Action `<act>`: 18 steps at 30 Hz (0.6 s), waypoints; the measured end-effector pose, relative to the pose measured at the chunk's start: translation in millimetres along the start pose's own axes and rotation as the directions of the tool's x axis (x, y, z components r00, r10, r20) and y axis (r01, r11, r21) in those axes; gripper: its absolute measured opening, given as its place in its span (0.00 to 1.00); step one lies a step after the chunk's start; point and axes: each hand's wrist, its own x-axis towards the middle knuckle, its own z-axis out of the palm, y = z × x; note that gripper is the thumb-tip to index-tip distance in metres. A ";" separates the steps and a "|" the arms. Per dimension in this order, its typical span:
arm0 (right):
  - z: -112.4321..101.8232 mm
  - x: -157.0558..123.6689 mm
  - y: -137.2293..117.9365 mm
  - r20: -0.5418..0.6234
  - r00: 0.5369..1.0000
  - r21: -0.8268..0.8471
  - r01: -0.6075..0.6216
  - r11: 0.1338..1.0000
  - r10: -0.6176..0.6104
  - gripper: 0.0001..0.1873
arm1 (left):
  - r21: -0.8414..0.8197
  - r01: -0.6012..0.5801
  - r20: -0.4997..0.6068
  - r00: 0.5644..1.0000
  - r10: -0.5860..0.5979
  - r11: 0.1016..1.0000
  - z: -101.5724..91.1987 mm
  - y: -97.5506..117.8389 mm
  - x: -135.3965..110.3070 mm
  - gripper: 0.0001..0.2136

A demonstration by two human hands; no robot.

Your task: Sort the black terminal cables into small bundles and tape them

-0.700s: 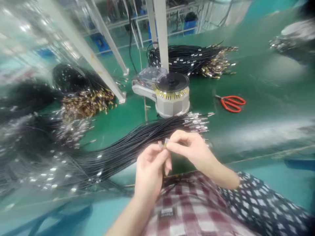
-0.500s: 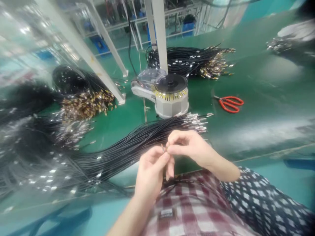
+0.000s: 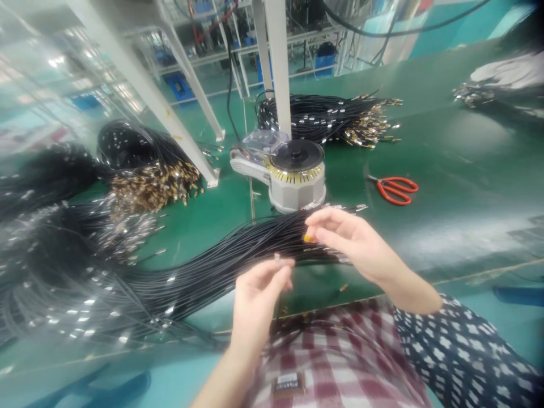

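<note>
My left hand (image 3: pixel 259 294) is closed in a pinch, with a small pale cable end (image 3: pixel 277 259) poking up between thumb and forefinger. Higher and to the right, my right hand (image 3: pixel 357 238) pinches a short piece of yellow tape (image 3: pixel 308 238) at its fingertips. The two hands are apart. Beneath and behind them runs a thick bundle of black cables (image 3: pixel 221 249), whose tips are partly hidden by my right hand. Just beyond the bundle stands a round tape dispenser (image 3: pixel 296 192) with a black disc on top and yellow strips around its rim.
Red-handled scissors (image 3: pixel 397 190) lie on the green table (image 3: pixel 429 153) at the right. More cable bundles lie at the back (image 3: pixel 314 116) and left (image 3: pixel 155 184). White posts (image 3: pixel 278 73) rise behind the dispenser. A small yellow scrap (image 3: pixel 343 288) lies near the front edge.
My hands were together at the fingertips and have separated. My right hand has moved up and right, and yellow tape now shows in its fingers. My left hand stays nearly in place.
</note>
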 end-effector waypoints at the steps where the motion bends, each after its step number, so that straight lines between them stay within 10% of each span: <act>1: -0.2 -1.1 -0.4 0.025 1.000 0.026 -0.015 1.000 0.015 0.05 | 0.018 0.009 0.014 1.000 -0.009 1.000 -1.1 -0.5 0.3 0.04; 18: 24.3 -7.7 6.5 0.089 0.996 -0.227 0.041 0.973 -0.021 0.10 | 0.042 0.000 -0.001 1.000 0.000 0.999 2.0 11.5 -6.8 0.12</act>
